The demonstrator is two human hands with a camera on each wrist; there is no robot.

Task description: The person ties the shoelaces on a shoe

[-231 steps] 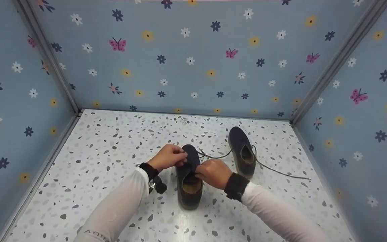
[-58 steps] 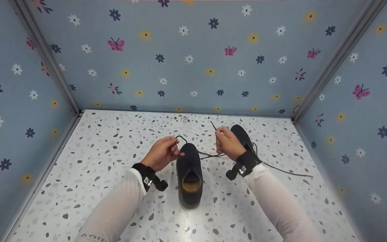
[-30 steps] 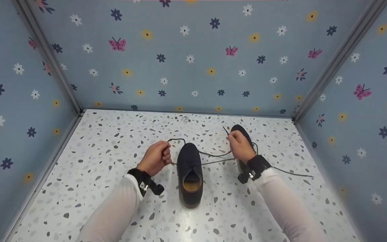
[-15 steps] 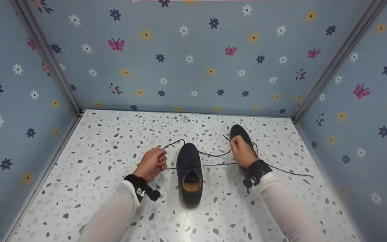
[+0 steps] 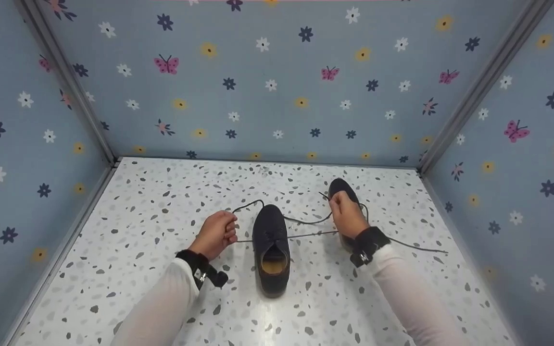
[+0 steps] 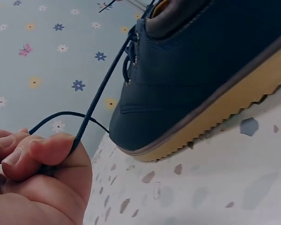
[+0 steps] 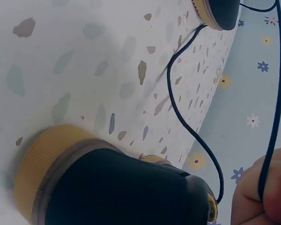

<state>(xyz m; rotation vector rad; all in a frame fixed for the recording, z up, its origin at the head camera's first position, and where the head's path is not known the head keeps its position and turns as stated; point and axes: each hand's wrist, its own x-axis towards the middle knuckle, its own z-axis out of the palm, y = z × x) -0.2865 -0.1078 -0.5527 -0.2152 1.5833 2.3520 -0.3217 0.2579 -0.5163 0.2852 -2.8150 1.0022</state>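
A dark blue lace-up shoe (image 5: 271, 240) with a tan sole stands on the floor, toe pointing away, between my two hands. My left hand (image 5: 213, 235), left of this shoe, has its fingers curled around a dark shoelace (image 6: 99, 89) that runs to the eyelets. From the same hand a length of lace arcs toward the toe. On the other side my right hand (image 5: 348, 215) grips a lace (image 7: 277, 93) drawn nearly straight from the shoe, a short end poking past the fingers. That hand and its wrist overlap a second dark shoe (image 5: 340, 186), hiding much of it.
A slack lace (image 5: 308, 222) links the two shoes along the floor. Another lace end (image 5: 419, 247) trails right from the second shoe. Blue flowered panels (image 5: 277, 96) enclose the speckled white floor (image 5: 171, 192) at the back and both sides.
Both hands were at the near shoe's laces earlier. They have since lifted lace ends and moved apart, lowering beside the shoe, the lace now pulled taut. In the last half second they hardly move.
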